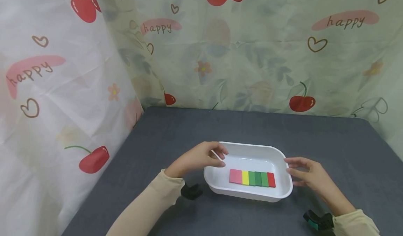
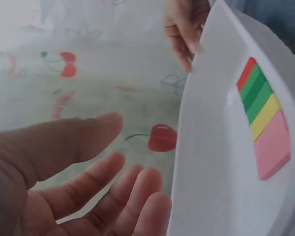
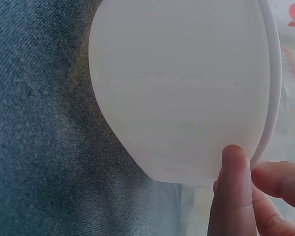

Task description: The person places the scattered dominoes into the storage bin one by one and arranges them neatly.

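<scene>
A white, rounded rectangular tray (image 1: pixel 248 195) rests on the dark cloth. Inside it, several flat coloured pieces lie side by side in a row: a pink piece (image 1: pixel 235 176) at the left, then a yellow piece (image 1: pixel 245 178), green ones, and a red piece (image 1: pixel 271 180) at the right. My left hand (image 1: pixel 206 156) hovers at the tray's left end, fingers loosely bent and thumb apart; the left wrist view shows nothing between them. At the opposite end, my right hand (image 1: pixel 306 173) touches the rim from outside, its fingers (image 3: pixel 233 196) fairly straight along the wall.
Dark grey cloth (image 1: pixel 176 131) covers the table. Printed curtains (image 1: pixel 245 61) with cherries and hearts hang along the back and left side. A black wrist device (image 1: pixel 319 221) shows below the right hand, another (image 1: pixel 191 192) below the left.
</scene>
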Demonstrator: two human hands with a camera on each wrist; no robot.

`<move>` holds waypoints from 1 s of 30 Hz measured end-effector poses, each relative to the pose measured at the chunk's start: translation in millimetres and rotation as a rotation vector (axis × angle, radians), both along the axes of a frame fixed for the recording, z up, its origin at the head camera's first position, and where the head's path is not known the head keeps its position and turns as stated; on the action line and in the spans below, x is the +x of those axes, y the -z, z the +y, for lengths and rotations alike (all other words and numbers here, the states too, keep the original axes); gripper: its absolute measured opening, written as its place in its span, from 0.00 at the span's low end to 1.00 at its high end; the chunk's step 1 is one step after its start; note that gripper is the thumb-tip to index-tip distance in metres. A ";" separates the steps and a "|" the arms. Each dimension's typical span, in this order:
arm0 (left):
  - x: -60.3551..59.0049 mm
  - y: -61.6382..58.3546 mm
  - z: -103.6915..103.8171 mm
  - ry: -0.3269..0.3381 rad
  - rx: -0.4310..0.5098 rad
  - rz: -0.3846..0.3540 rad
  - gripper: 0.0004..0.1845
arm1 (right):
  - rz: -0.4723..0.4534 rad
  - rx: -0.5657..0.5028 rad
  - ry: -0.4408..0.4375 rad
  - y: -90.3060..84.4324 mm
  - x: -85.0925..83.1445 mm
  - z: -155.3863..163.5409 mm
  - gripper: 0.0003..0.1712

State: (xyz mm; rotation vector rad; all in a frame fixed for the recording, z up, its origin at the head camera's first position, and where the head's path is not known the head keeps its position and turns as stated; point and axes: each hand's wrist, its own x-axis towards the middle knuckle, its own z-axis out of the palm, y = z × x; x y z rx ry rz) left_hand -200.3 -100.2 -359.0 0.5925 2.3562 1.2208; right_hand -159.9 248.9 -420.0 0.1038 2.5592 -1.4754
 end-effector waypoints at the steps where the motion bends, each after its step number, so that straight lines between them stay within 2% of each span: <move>1: 0.3 -1.3 -3.3 0.003 0.014 0.002 0.16 | 0.000 0.001 0.001 0.3 -0.2 0.0 0.33; 4: 0.7 -5.1 -13.3 -0.008 0.043 0.020 0.17 | -0.004 0.005 0.004 0.8 -0.6 0.0 0.33; 8: -1.6 -7.8 -27.9 -0.059 0.067 0.035 0.18 | -0.005 0.001 0.002 1.1 -0.6 0.3 0.33; 13: -10.1 -1.6 -46.1 -0.097 0.106 0.029 0.21 | -0.001 -0.006 -0.005 1.7 -0.1 0.7 0.34; 18: -24.5 14.5 -62.4 -0.112 0.113 0.056 0.23 | 0.002 0.003 -0.003 1.6 0.2 0.8 0.34; 24: -45.5 41.7 -85.0 -0.109 -0.001 0.105 0.28 | 0.002 -0.004 -0.003 2.0 0.5 0.7 0.34; 30: -57.8 63.9 -103.7 -0.127 -0.104 0.056 0.26 | -0.001 -0.013 0.004 1.6 -0.1 -0.3 0.34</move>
